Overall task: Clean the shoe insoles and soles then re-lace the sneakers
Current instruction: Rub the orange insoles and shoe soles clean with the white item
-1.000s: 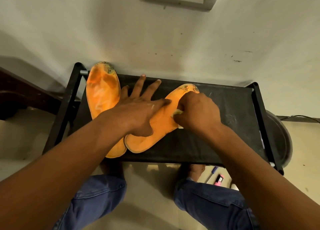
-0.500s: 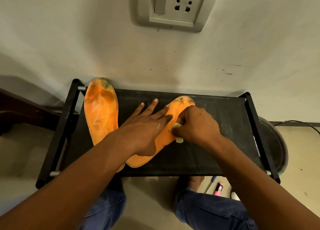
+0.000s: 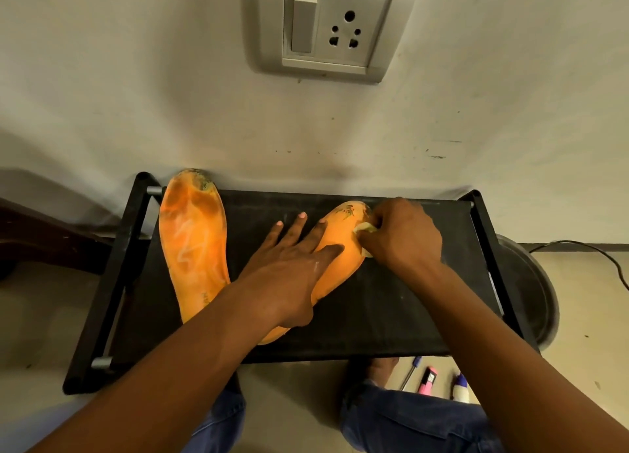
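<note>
Right hand (image 3: 401,236) has slid its cloth (image 3: 365,228) toeward along the insole (image 3: 337,245).

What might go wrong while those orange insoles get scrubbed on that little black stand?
The right hand rubs a small pale wad near the toe of the right-side orange insole, pinned only by the left hand's flat fingers; it may slide or buckle. Its heel overhangs the black stand's front edge. The streaked left-side orange insole lies loose and could get knocked off.

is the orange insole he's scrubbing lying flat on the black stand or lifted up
Flat. The orange foam insole lies along the black stand, pressed down by the left hand's spread fingers, while the right hand rubs its toe end.
</note>
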A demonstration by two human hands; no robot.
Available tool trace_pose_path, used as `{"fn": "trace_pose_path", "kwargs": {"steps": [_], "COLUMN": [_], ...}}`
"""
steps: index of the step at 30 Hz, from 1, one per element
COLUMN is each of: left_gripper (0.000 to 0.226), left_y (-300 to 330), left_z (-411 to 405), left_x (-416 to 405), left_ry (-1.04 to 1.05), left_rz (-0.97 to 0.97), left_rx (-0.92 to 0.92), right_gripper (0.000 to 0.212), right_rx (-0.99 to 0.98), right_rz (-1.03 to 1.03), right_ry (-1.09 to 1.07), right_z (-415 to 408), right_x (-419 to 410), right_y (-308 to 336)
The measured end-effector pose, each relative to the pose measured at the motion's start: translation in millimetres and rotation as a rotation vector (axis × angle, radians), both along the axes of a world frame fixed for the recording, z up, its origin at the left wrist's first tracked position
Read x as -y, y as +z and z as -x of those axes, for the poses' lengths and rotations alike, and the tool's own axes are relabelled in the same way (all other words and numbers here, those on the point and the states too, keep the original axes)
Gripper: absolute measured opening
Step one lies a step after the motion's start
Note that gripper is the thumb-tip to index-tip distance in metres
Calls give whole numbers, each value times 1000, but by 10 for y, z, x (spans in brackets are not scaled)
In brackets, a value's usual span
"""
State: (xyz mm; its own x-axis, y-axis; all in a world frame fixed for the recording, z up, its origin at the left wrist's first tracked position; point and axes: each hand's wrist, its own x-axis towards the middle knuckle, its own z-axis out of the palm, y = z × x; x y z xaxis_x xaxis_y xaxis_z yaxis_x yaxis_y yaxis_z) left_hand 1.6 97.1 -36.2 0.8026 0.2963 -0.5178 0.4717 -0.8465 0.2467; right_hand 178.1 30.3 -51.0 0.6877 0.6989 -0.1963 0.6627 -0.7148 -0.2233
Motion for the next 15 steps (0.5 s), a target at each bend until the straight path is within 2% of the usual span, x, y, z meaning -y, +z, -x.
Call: {"fn": "trace_pose_path", "kwargs": {"steps": [6,12,15], "left_gripper": [106,108,108], "left_y": [-9,-12,-11], "left_z": [-19,-17,-37], "left_x": [17,30,21], "left_ry": [-5,-1,-4], "left_rz": [-9,-5,-2], "left_rx": [11,8,2], "right_gripper": [16,22,17], "right_rx": [27,-18,-4], "right_rz": [-163,-47,-141], "right_ry": [-56,6,-39], "right_z": [16,-24,-15], "right_x": [-57,-87,-99], "right_y": [-9,-17,-35]}}
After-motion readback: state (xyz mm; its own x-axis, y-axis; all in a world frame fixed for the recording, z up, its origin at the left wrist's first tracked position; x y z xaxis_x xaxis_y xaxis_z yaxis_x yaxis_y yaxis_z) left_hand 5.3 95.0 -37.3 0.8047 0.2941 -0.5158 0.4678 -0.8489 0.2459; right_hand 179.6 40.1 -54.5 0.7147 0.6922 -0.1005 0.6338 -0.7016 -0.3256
